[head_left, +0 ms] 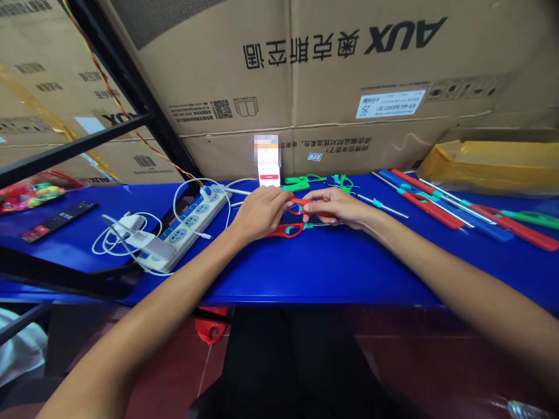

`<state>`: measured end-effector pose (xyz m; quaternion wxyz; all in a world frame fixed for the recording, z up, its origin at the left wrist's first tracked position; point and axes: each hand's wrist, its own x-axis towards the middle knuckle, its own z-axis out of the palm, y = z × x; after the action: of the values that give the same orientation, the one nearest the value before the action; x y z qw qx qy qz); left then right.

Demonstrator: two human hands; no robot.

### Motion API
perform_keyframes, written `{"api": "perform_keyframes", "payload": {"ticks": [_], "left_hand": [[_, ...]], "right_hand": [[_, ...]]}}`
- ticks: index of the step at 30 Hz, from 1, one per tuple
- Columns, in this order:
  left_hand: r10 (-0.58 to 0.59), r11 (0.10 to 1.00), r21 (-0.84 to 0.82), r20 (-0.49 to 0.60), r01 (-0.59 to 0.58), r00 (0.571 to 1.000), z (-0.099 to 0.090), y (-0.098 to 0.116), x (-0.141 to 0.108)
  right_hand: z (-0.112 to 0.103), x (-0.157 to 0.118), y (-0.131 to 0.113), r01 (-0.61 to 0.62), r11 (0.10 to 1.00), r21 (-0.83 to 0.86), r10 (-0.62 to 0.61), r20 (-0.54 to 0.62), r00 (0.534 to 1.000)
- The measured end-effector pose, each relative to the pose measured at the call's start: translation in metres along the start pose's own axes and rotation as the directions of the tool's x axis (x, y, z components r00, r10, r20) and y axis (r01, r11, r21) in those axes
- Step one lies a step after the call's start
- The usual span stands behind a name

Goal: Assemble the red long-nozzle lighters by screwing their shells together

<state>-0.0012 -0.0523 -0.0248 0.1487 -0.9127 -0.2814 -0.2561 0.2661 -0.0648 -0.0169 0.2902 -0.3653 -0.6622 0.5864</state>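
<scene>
My left hand and my right hand are both closed on one red long-neck lighter, held just above the blue shelf. My fingers cover much of its body and its metal tube. Below my hands, a second red lighter with a teal trigger lies on the shelf, its tube pointing right. Behind them is a green lighter. Another green lighter piece lies beyond my right hand, near a metal tube with a teal trigger.
Several red, blue and green lighters lie on the right. A lit phone leans on the large cardboard box. To the left are a power strip with white cables, a black shelf post and a dark remote-like object.
</scene>
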Motion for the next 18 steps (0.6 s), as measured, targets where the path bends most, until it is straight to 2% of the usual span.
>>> {"api": "perform_keyframes", "payload": {"ticks": [7,9,12,14,18], "left_hand": [[-0.006,1.000,-0.005,-0.005,0.006,1.000,0.003,0.004,-0.001],[-0.030,0.999,-0.010,0.009,0.030,1.000,0.003,0.005,-0.001],[-0.061,0.998,-0.030,0.020,0.062,0.998,0.000,0.006,-0.002],[-0.063,0.996,-0.061,0.023,0.064,0.998,-0.003,0.006,-0.002],[-0.070,0.990,-0.120,0.055,0.076,0.996,-0.008,0.005,-0.001]], "right_hand": [[-0.005,-0.002,-0.002,0.022,0.979,-0.205,-0.015,0.034,0.999],[-0.006,-0.004,-0.005,0.084,0.933,-0.349,-0.087,0.009,0.996],[-0.005,-0.006,-0.009,0.194,0.817,-0.543,-0.251,-0.032,0.967],[-0.007,-0.007,-0.009,0.224,0.778,-0.587,-0.289,-0.019,0.957],[-0.015,-0.005,-0.007,0.224,0.771,-0.596,-0.258,0.030,0.966]]}}
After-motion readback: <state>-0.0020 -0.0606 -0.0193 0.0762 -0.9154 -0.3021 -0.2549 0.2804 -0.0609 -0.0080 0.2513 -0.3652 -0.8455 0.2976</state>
